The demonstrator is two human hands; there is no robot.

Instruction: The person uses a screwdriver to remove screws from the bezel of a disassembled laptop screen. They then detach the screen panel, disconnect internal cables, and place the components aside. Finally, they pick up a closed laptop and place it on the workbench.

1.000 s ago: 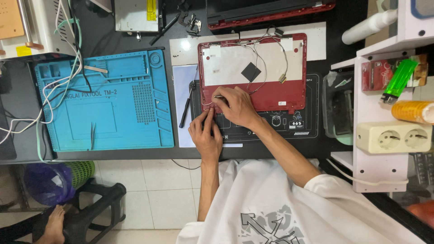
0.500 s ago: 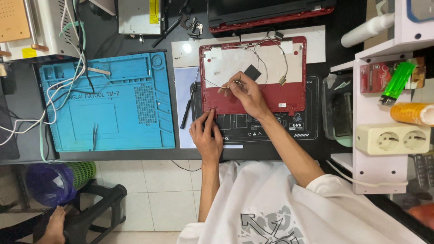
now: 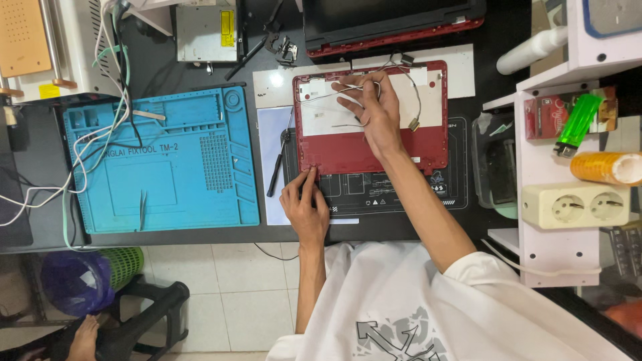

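Note:
A red laptop lid shell (image 3: 401, 150) lies open side up on a black work mat (image 3: 394, 197), with a white inner sheet and thin wires (image 3: 416, 100) across it. My right hand (image 3: 371, 110) reaches over the shell's upper part and pinches a thin wire near the top edge. At the shell's near left corner my left hand (image 3: 304, 207) presses down with its fingertips, holding nothing.
A blue repair mat (image 3: 167, 160) with tweezers (image 3: 142, 207) lies at the left, crossed by white cables (image 3: 87, 154). A black screwdriver (image 3: 277, 164) rests beside the shell. Another red laptop part (image 3: 394, 27) sits behind. White shelves (image 3: 535, 187) at the right hold a green lighter (image 3: 576, 120), a socket block (image 3: 582, 207).
My right hand has moved from the shell's near edge up to its top, now gripping a wire. My left hand has stayed at the near left corner.

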